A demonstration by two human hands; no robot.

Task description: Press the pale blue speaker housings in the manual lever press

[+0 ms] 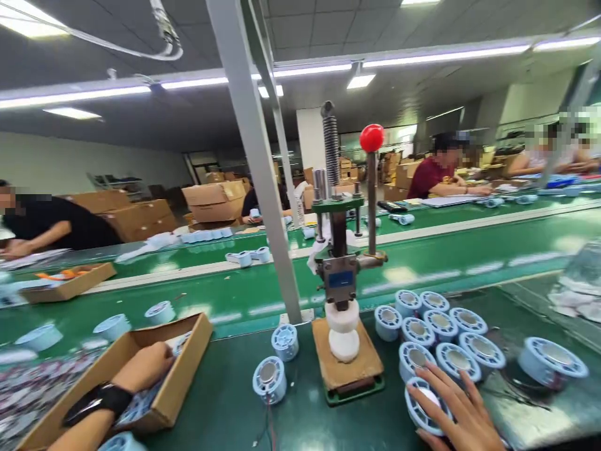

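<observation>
My left hand [149, 366], with a black band on the wrist, reaches into a cardboard box [188, 382] of small parts. Its fingers are curled downward, and whatever they grip is hidden. At the lower right, my right hand [462, 410] has its fingers spread over the nearest light-blue round housing [416, 410], touching its top and side. Behind that hand, several similar housings [441, 322] with grey discs stand in a cluster. Between my hands is a hand press [340, 279] with a red-knobbed lever [372, 138]. White round blocks [344, 344] sit under its ram.
Two housings [269, 379] stand left of the press, one trailing wires. Another housing [554, 360] is at far right. Loose wired parts [32, 394] lie at far left. A grey post [256, 156] rises behind the bench. Co-workers [432, 169] sit across the green conveyor [469, 244].
</observation>
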